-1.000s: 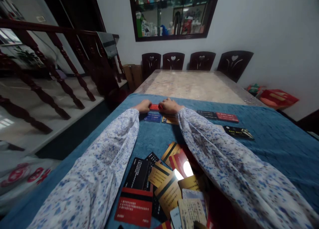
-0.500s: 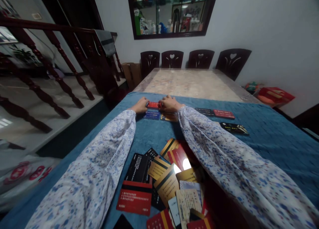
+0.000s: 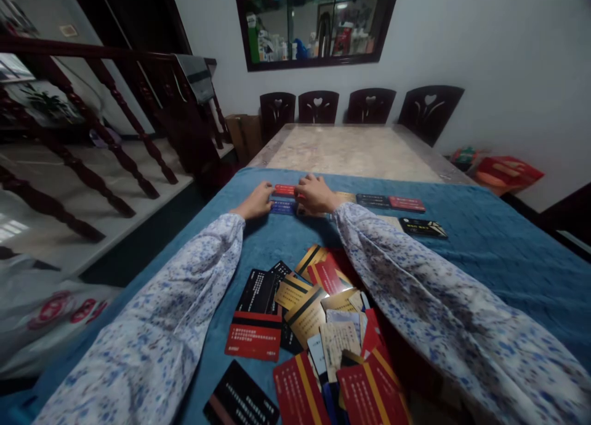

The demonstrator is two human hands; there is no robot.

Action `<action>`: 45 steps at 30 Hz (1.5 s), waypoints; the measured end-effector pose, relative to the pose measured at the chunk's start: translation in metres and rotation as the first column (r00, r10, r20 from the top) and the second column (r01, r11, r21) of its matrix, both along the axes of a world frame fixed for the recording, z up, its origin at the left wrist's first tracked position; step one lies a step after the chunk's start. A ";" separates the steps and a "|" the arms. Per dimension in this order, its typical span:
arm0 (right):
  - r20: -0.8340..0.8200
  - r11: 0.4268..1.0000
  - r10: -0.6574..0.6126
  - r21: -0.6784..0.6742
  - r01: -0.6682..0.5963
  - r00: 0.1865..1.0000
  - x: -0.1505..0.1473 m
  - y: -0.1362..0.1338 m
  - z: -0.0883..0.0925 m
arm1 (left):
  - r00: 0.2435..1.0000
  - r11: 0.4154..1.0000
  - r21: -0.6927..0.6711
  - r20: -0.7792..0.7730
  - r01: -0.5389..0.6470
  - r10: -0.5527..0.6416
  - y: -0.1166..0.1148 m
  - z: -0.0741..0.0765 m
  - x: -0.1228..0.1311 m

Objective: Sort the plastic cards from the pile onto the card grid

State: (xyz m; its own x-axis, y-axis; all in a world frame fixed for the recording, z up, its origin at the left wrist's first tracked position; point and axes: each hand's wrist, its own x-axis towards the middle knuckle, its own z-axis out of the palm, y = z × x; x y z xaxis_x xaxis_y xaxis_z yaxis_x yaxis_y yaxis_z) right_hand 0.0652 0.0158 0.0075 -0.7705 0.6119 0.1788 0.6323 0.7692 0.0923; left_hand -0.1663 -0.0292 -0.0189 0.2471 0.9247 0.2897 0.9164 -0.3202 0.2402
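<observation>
My left hand (image 3: 259, 199) lies at the left end of two stacked rows of cards, thumb and forefinger apart. Beside its fingertips are a red card (image 3: 285, 190) in the far row and a blue card (image 3: 283, 207) in the near row. My right hand (image 3: 316, 194) rests over the cards from the other side, fingers bent and spread, its fingertips at the red card's right end. Under its palm, a dark and gold card (image 3: 302, 211) is mostly hidden. In front of me lies a loose pile of overlapping cards, among them a gold card (image 3: 307, 317) and a red striped card (image 3: 253, 339).
The far row continues right with a dark card (image 3: 373, 201) and another red card (image 3: 406, 204); a black card (image 3: 423, 228) lies nearer. A blue cloth (image 3: 489, 265) covers the near table. Chairs (image 3: 318, 108) stand behind, a railing (image 3: 115, 145) at left.
My left hand has drawn slightly left and nearer, its fingers now apart from the red card's end. The right hand stays over the cards. The view has shifted, showing more of the near pile.
</observation>
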 end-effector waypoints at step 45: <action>-0.110 0.872 0.471 -0.088 -0.481 0.875 0.009 -0.168 -0.031 | 0.982 0.952 -0.290 0.186 0.093 -0.039 -0.218 0.013 0.013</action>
State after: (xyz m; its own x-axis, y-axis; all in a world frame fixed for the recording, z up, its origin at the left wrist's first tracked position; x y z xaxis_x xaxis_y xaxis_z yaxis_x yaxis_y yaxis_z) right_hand 0.0744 -0.1525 -0.0232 -0.9587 0.1939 0.2080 0.1883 0.9810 -0.0463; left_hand -0.1528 -0.2476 -0.0060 0.2808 0.9585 0.0494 0.8298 -0.2683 0.4893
